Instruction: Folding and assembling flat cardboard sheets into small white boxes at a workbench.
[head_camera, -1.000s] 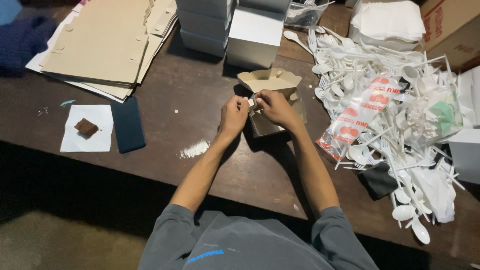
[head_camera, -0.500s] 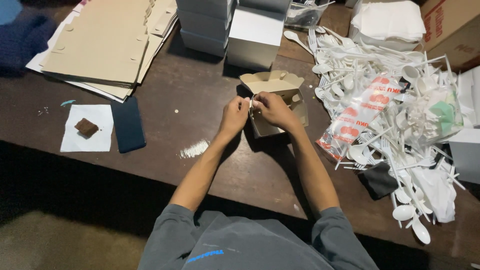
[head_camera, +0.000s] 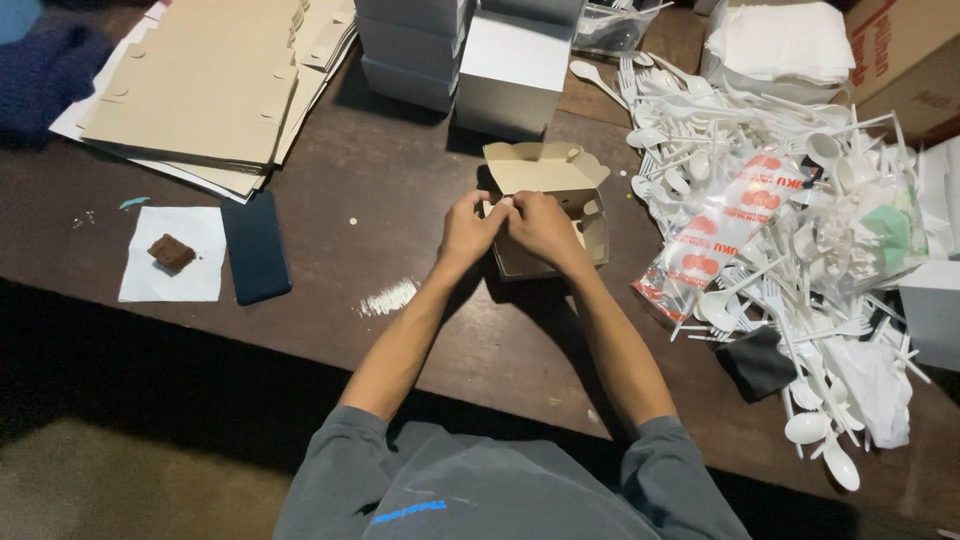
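Table: I work on a dark wooden table (head_camera: 330, 250); everything below is placed from the kraft box at its middle.
Cutlery heap: right of the box, a wide pile of white plastic spoons and forks (head_camera: 790, 230), with a red-and-white printed plastic packet (head_camera: 715, 235) on its near-left edge, just beside the box.
Flat blanks: far left of the box, a stack of unfolded tan cardboard blanks (head_camera: 200, 85).
Finished boxes: just behind the box, a stack of closed grey-white boxes (head_camera: 455, 55).
Kraft box: the small brown takeaway box (head_camera: 560, 205) sits at centre, lid flap up and leaning away from me, body partly under my hands.
Phone: left of the box, a dark phone (head_camera: 256, 247) lies flat, beside a white paper sheet (head_camera: 170, 258) bearing a brown crumbly piece (head_camera: 172, 253).
Left hand: my left hand (head_camera: 468, 232) is at the box's left front corner, fingertips pinched on the flap edge.
Right hand: my right hand (head_camera: 545, 232) touches the left one, fingers pressed together on the same edge; what lies between the fingertips I cannot tell.
Doing it well: I judge the corner wants both thumbs kept close, the tab lined up squarely before pressing, the box body steadied on the table so the wall does not buckle.
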